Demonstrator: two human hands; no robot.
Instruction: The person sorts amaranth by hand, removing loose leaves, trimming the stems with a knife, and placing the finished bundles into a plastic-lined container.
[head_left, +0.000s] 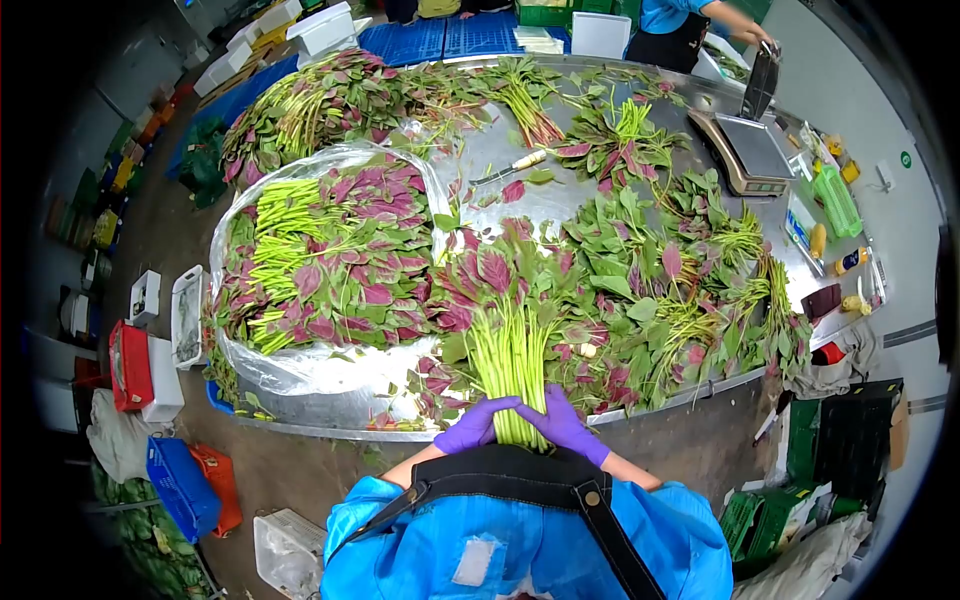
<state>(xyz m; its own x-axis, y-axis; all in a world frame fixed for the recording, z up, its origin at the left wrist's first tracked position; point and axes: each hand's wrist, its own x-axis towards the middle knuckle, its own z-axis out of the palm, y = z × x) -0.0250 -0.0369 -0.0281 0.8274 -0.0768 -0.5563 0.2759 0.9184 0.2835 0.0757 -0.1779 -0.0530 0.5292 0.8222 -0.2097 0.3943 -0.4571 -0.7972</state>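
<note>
Left hand: our gloved left hand point(475, 425) is closed around the cut ends of a bunch of greens point(505, 330), at the near edge of the table, 6 o'clock in the view.
Right hand: our right hand point(565, 425) clasps the same stems from the other side, fingers curled, close beside the left.
Bunch: the pale green stalks point toward us, and the red-and-green leaves fan away to 12 o'clock across the steel table point(520, 205).
Bag: at 10 o'clock from the bunch, a clear plastic bag point(300, 370) holds stacked bundles of the same leaves.
Loose greens point(660, 300): piles spread from 1 to 3 o'clock.
Knife: a knife point(512, 166) lies at 12 o'clock, well apart from our hands.
Scale: a scale point(750, 150) stands at 1 o'clock, with a co-worker point(680, 20) beside it.
</note>
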